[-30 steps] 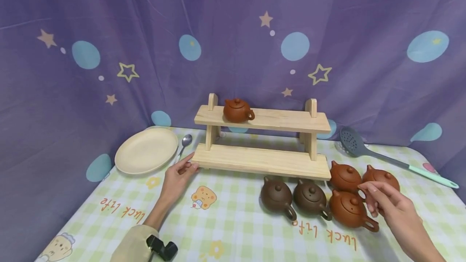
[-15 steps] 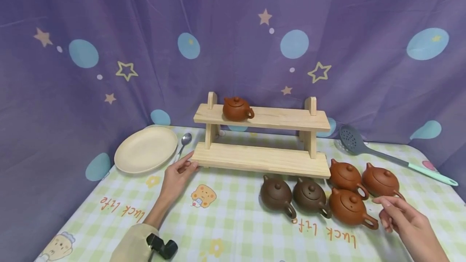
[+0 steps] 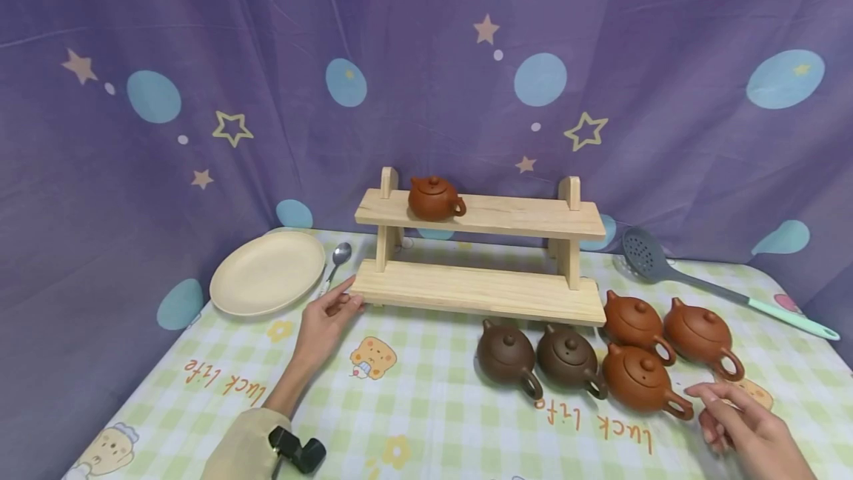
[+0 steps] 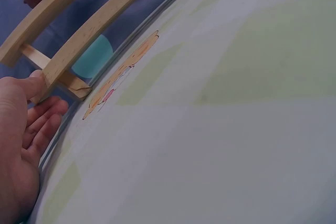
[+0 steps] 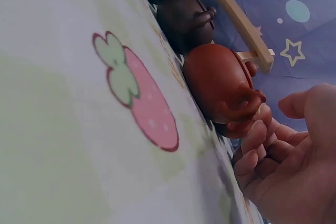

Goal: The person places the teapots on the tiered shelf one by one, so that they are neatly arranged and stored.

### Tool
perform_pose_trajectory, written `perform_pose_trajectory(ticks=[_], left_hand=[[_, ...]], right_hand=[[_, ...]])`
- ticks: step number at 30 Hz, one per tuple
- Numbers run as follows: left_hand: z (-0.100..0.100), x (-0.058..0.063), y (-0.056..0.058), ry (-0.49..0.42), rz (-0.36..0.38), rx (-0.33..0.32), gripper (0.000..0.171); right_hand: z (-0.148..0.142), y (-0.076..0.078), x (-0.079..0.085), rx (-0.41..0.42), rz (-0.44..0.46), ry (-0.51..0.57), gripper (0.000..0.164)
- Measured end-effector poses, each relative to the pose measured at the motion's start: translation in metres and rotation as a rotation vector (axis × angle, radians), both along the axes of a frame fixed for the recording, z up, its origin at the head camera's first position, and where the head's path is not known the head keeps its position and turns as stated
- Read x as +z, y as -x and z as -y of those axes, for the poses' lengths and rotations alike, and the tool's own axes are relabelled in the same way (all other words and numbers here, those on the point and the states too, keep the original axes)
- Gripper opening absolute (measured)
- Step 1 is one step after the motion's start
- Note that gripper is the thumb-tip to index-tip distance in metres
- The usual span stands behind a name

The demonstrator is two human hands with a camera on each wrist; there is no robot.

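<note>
Checked cloth (image 3: 453, 421) bears five teapots (image 3: 636, 384), one rack (image 3: 480, 291).

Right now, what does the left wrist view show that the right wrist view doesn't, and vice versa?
Only the left wrist view shows the left hand and the toast print. Only the right wrist view shows the right hand, dark teapots and a strawberry print. Both show the shelf, at least one red teapot, the cloth and the curtain.

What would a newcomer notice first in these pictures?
Probably the wooden shelf at the centre, with one reddish-brown teapot on the left of its upper board. Next, two dark teapots and three reddish ones, grouped on the tablecloth near the right hand.
</note>
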State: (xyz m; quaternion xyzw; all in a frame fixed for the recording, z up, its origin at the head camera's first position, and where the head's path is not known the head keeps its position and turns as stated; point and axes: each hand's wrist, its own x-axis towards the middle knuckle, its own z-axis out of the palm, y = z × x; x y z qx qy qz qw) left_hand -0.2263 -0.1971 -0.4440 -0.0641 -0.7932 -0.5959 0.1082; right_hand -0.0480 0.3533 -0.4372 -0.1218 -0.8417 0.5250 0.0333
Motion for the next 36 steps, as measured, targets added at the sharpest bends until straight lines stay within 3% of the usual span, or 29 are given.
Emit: perform_pose_trajectory(ticks=[7, 13, 21, 25, 31, 36], left_hand=[[0.0, 0.0, 0.0, -0.01, 0.004, 0.002, 0.049], [-0.001, 0.001, 0.0, -0.013, 0.007, 0.004, 0.048], [-0.001, 0.001, 0.0, -0.017, 0.004, 0.004, 0.048], [0.0, 0.0, 0.0, -0.004, 0.001, 0.006, 0.048], [0.0, -0.001, 0.0, 0.007, -0.004, 0.006, 0.048], [0.0, -0.001, 0.0, 0.008, -0.006, 0.006, 0.048]], right_hand=[[0.003, -0.001, -0.008, 0.022, -0.013, 0.049, 0.033], [0.006, 0.001, -0.008, 0.003, 0.075, 0.062, 0.032], [0.011, 0.003, -0.002, 0.04, 0.165, 0.03, 0.049], [0.013, 0.001, -0.003, 0.054, 0.165, 0.0, 0.055], [0.013, 0.001, -0.007, 0.057, 0.125, 0.018, 0.046], [0.01, 0.008, -0.003, 0.069, 0.21, 0.037, 0.05]])
